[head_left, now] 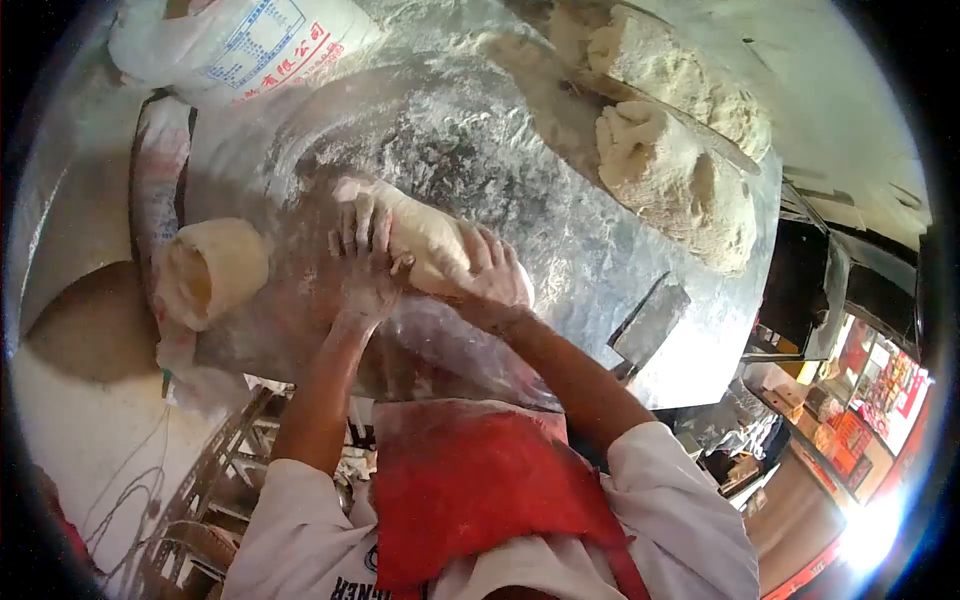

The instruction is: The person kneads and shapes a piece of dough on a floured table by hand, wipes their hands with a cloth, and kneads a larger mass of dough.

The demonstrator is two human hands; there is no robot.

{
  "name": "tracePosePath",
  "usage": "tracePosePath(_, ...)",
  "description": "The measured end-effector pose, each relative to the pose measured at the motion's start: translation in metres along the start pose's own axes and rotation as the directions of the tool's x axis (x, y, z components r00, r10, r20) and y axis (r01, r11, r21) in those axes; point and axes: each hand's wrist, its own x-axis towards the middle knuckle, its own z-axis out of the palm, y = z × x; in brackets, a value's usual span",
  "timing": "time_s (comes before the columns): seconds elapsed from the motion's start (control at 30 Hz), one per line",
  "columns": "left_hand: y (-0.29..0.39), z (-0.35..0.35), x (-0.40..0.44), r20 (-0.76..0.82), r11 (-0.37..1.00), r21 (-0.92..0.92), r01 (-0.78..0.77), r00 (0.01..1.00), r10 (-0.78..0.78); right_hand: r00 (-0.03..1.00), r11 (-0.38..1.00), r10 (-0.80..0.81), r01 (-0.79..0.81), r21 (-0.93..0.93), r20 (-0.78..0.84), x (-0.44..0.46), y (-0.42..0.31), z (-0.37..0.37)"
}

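Note:
A long, thick piece of pale dough [425, 235] lies on the flour-dusted metal worktop [575, 235], close to its front edge. My left hand [365, 245] grips the dough's left end, fingers bent over its top. Around the right end, my right hand [490, 275] is curled with its fingers over the far side. Both hands are coated in flour and press on the dough. The underside of the dough and parts of the palms are hidden.
Two big floury dough masses [680, 190] sit at the far right, a long flat bar [685, 125] between them. A flat metal scraper [650, 320] lies near the right edge. To the left are a pale tub [230, 265] on its side and a white sack [240, 55].

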Motion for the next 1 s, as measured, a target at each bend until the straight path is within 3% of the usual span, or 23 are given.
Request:
tracePosePath(0.1, -0.009, 0.010, -0.005, -0.017, 0.999, 0.050, 0.010, 1.000, -0.009, 1.000, 1.000, -0.022, 0.021, -0.020, -0.022, 0.006, -0.006, 0.003)
tracePosePath(0.17, -0.004, 0.006, 0.006, 0.052, 0.990, 0.141, 0.031, 0.998, -0.039, 0.999, 0.999, -0.034, 0.034, -0.041, -0.001, 0.015, -0.004, 0.004)
tracePosePath(0.3, -0.004, 0.006, 0.019, -0.033, 0.986, 0.164, 0.028, 0.999, -0.023, 1.000, 1.000, 0.013, -0.013, -0.010, -0.001, 0.030, -0.008, -0.011)
tracePosePath(0.37, 0.006, -0.009, 0.040, 0.126, 0.984, -0.002, 0.176, 0.976, -0.175, 0.999, 1.000, 0.023, -0.023, 0.012, -0.022, 0.036, -0.008, -0.017)
tracePosePath(0.43, 0.002, 0.004, 0.067, -0.046, 0.993, 0.072, 0.095, 0.995, -0.092, 0.973, 0.962, 0.230, -0.224, 0.157, -0.023, 0.047, 0.000, -0.016)
tracePosePath(0.47, -0.002, 0.008, 0.086, -0.031, 0.951, 0.282, -0.127, 0.990, 0.141, 0.933, 0.854, 0.339, -0.359, 0.376, 0.120, 0.060, -0.003, -0.055)
tracePosePath(0.5, -0.003, 0.009, 0.103, 0.035, 0.819, 0.469, -0.331, 0.933, 0.357, 0.923, 0.662, 0.358, -0.358, 0.658, 0.143, 0.062, 0.007, -0.061)
tracePosePath(0.53, 0.015, -0.008, 0.128, 0.035, 0.814, 0.466, -0.347, 0.927, 0.375, 0.912, 0.391, 0.375, -0.319, 0.864, 0.166, 0.064, 0.018, -0.066)
tracePosePath(0.57, 0.048, -0.043, 0.161, 0.003, 0.936, -0.335, -0.111, 0.993, 0.119, 0.876, 0.121, 0.405, -0.336, 0.934, 0.263, 0.064, 0.012, -0.098)
tracePosePath(0.6, 0.077, -0.066, 0.182, 0.186, 0.385, -0.900, 0.204, 0.979, -0.084, 0.857, -0.075, 0.469, -0.205, 0.976, 0.216, 0.049, 0.005, -0.116)
tracePosePath(0.63, 0.096, -0.073, 0.184, 0.190, 0.375, -0.904, 0.205, 0.979, -0.077, 0.802, -0.352, 0.517, -0.121, 0.928, 0.300, 0.035, 0.012, -0.118)
tracePosePath(0.7, 0.118, -0.082, 0.180, -0.071, 0.699, -0.714, -0.036, 0.997, -0.021, 0.819, -0.014, 0.561, -0.138, 0.990, 0.122, 0.005, 0.070, -0.079)
tracePosePath(0.73, 0.116, -0.066, 0.176, -0.132, 0.790, -0.599, -0.129, 0.989, 0.062, 0.693, 0.045, 0.698, -0.292, 0.955, 0.179, -0.006, 0.082, -0.075)
tracePosePath(0.77, 0.107, -0.026, 0.165, -0.154, 0.735, -0.662, -0.146, 0.986, 0.057, 0.539, 0.071, 0.817, -0.450, 0.890, 0.207, -0.018, 0.093, -0.069)
tracePosePath(0.8, 0.109, 0.000, 0.150, -0.005, 0.666, -0.745, 0.047, 0.997, -0.075, 0.578, 0.010, 0.794, -0.320, 0.947, 0.187, -0.034, 0.112, -0.055)
tracePosePath(0.83, 0.114, 0.015, 0.133, 0.163, 0.566, -0.787, 0.245, 0.968, -0.193, 0.564, 0.001, 0.802, -0.330, 0.944, 0.197, -0.039, 0.116, -0.055)
tracePosePath(0.9, 0.127, 0.022, 0.102, 0.303, 0.474, -0.801, 0.365, 0.931, -0.204, 0.605, 0.239, 0.794, -0.400, 0.885, 0.059, -0.044, 0.120, -0.054)
tracePosePath(0.93, 0.134, 0.013, 0.100, 0.340, 0.521, -0.773, 0.361, 0.930, -0.138, 0.627, 0.290, 0.778, -0.420, 0.860, 0.044, -0.040, 0.118, -0.051)
tracePosePath(1.0, 0.145, 0.034, 0.096, 0.316, 0.431, -0.827, 0.361, 0.932, -0.175, 0.645, 0.272, 0.759, -0.441, 0.856, 0.091, -0.024, 0.110, -0.051)
